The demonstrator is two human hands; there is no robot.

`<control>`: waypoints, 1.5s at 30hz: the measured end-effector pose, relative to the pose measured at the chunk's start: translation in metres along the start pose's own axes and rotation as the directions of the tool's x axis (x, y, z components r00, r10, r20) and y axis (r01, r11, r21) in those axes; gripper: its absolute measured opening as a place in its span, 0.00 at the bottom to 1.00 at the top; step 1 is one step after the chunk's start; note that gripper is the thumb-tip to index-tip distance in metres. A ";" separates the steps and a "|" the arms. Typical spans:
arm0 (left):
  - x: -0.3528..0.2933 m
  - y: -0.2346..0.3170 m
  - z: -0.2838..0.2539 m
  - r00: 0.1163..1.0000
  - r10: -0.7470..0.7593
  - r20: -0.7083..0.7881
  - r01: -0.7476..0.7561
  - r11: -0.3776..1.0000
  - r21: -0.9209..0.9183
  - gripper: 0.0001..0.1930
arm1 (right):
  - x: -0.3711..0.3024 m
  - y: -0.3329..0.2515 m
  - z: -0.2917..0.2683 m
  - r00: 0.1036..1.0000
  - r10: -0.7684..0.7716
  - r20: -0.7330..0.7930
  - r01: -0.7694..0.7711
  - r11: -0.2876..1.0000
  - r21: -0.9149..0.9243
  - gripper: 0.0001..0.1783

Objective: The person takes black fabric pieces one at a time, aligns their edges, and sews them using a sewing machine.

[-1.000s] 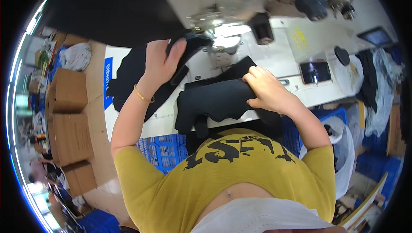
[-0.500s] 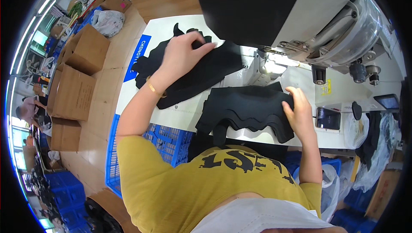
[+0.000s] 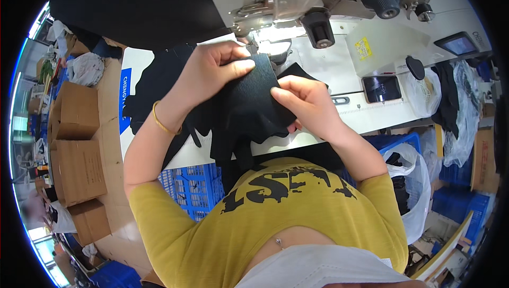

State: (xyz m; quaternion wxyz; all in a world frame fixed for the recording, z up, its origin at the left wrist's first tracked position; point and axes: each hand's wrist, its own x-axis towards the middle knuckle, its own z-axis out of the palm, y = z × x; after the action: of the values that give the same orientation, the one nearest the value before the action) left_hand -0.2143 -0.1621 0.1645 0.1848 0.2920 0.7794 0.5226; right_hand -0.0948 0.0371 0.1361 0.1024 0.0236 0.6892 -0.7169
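Observation:
A black piece of ribbed-looking fabric (image 3: 249, 94) is stretched between my two hands in front of the sewing machine (image 3: 254, 15). My left hand (image 3: 214, 71) pinches its upper left edge, close beside the lit needle area. Thumb and fingers of my right hand (image 3: 310, 100) grip the right edge, with the fingertips partly hidden under the cloth. The lower part of the fabric hangs in folds toward the table's front edge. More black fabric pieces (image 3: 154, 84) lie on the white table to the left, partly covered by my left forearm.
A phone (image 3: 382, 90) lies on the right of the table (image 3: 360, 112), below a small control screen (image 3: 457, 43). Blue crates (image 3: 193, 187) stand under the front edge. White plastic bags (image 3: 421, 182) hang at the right, and cardboard boxes (image 3: 79, 169) stand at the left.
My left hand has come from over the left pile to the fabric by the needle area. The cloth is now lifted and held by both hands; the view has shifted right.

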 end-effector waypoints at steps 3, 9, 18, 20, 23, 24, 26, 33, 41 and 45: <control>0.015 -0.001 0.002 0.992 -0.092 -0.082 0.082 0.990 -0.117 0.10 | 0.014 0.004 0.003 0.999 -0.036 -0.005 0.036 0.998 0.046 0.12; 0.023 -0.011 0.001 0.961 -0.251 -0.112 0.208 0.931 -0.299 0.12 | 0.021 0.005 0.002 0.999 -0.049 -0.010 0.050 0.989 0.143 0.12; 0.025 -0.005 0.000 0.963 -0.120 -0.240 0.132 0.991 0.034 0.10 | 0.020 0.011 0.003 0.993 -0.120 0.012 0.118 0.987 0.107 0.12; 0.012 -0.007 0.003 0.900 0.234 -0.368 -0.006 0.850 0.526 0.13 | 0.010 0.006 0.004 0.991 -0.129 0.034 0.125 0.987 0.102 0.12; -0.014 -0.025 0.011 0.499 0.860 -0.107 -0.449 0.362 0.817 0.13 | -0.011 0.008 0.002 0.998 -0.021 0.059 0.016 0.996 0.083 0.12; -0.029 -0.024 0.018 0.522 0.852 0.045 -0.497 0.261 0.827 0.13 | -0.013 0.006 0.002 0.999 -0.016 0.045 0.012 0.996 0.089 0.13; -0.041 -0.022 0.037 0.462 0.862 0.210 -0.582 0.116 0.805 0.13 | -0.010 0.006 0.001 0.998 -0.038 0.046 0.035 0.997 0.065 0.14; -0.017 -0.048 0.034 0.343 0.917 0.203 -0.610 0.053 0.790 0.17 | 0.015 0.007 0.004 0.990 -0.139 0.015 0.138 0.989 0.050 0.16; 0.002 -0.052 0.023 0.396 0.906 0.153 -0.585 0.120 0.802 0.18 | 0.042 0.016 0.003 0.970 -0.243 -0.033 0.245 0.960 0.136 0.14; 0.015 -0.053 0.018 0.381 0.915 0.135 -0.562 0.113 0.820 0.18 | 0.042 0.018 0.001 0.968 -0.252 -0.016 0.252 0.959 0.133 0.12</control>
State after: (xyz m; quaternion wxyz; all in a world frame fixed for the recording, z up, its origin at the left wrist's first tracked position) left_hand -0.2289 -0.1552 0.1092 -0.4232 0.5795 0.6666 0.2017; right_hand -0.1327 0.0304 0.1107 0.0091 -0.0579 0.6369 -0.7687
